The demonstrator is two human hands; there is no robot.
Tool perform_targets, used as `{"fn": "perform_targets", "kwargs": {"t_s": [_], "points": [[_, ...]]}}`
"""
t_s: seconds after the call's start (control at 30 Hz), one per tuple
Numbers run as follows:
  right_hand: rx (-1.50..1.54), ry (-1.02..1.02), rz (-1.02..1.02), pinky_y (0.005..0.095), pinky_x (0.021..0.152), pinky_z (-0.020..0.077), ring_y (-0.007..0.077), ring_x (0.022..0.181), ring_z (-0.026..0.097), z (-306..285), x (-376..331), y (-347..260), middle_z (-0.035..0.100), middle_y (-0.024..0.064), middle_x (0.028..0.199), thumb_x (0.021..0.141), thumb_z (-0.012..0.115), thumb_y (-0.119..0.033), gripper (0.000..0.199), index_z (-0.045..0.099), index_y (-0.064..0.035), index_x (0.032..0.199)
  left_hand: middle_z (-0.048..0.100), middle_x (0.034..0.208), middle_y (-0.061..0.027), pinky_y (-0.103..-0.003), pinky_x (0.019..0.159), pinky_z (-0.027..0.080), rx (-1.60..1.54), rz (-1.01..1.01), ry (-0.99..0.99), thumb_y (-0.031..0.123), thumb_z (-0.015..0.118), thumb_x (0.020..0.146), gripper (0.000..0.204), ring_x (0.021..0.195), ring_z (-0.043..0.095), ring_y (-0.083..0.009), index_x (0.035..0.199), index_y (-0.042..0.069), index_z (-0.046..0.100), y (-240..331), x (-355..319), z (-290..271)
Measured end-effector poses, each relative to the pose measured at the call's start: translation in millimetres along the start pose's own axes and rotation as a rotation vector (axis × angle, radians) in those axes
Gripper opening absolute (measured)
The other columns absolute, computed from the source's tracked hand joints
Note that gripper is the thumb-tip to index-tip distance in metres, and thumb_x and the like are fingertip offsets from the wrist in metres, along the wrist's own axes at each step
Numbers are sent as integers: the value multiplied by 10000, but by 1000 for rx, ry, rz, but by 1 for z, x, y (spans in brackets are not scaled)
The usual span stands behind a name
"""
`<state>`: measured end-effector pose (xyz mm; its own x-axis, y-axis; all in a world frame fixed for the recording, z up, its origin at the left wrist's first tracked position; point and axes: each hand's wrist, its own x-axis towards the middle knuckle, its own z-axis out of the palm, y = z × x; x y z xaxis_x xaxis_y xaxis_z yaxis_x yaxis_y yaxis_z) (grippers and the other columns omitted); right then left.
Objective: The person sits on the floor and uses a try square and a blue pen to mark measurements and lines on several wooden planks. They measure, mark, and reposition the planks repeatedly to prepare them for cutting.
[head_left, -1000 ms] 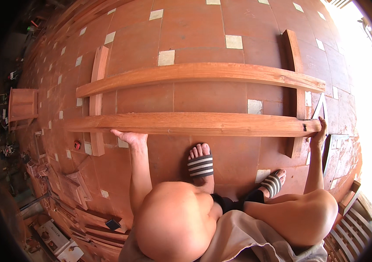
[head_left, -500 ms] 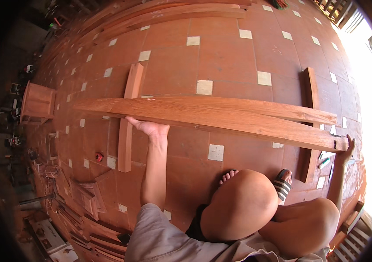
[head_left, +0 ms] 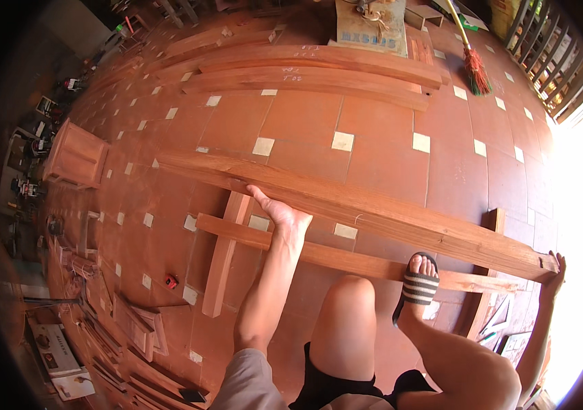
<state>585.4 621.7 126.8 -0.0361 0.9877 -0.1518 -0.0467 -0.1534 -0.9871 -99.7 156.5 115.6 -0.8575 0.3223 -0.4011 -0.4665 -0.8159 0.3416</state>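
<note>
Long plank (head_left: 373,212) held off floor above two cross battens (head_left: 226,263). Left hand (head_left: 281,215) grip clamped on near edge mid-span, right hand (head_left: 552,273) wrapped round far end. Keep level, support both ends, mind sandalled foot (head_left: 418,287) below.

left hand (head_left: 283,217) — arm outstretched, right hand (head_left: 554,272) gripping

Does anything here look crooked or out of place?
Yes. The plank held by the left hand and right hand slants across the beam beneath instead of lying parallel to it.
</note>
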Motion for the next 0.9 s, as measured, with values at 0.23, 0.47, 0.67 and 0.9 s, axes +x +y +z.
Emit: {"fn": "perform_targets", "kwargs": {"t_s": [0.23,0.47,0.67,0.9], "points": [[-421,-245,67,467,1233,366,301,1521,437,96,3,-9,508,166,1603,1035,758,-472,758,490,-51,1606,499,1587,-159,-617,1155,502,350,-162,217,776,635,990,890,1467,493,-323,1618,180,430,-14,114,53],[-401,-512,45,462,1253,375,304,1498,451,157,32,48,497,167,1580,861,925,-482,1047,419,-6,1645,525,1623,-148,-705,1214,369,643,-209,298,511,871,899,903,1497,491,-379,1609,155,440,-59,295,90],[-514,-395,181,411,1111,514,282,1340,591,242,42,101,568,182,1450,805,945,-591,1178,381,19,1639,441,1730,-147,-699,1224,284,1107,-90,337,460,806,896,906,1560,435,-385,1649,149,409,-43,463,73],[-478,-433,390,454,1008,566,315,1299,622,348,60,88,559,198,1473,847,888,-658,1112,400,5,1594,463,1707,-141,-671,1243,301,1286,94,423,414,809,908,847,1531,453,-370,1633,157,454,17,549,81]]}}
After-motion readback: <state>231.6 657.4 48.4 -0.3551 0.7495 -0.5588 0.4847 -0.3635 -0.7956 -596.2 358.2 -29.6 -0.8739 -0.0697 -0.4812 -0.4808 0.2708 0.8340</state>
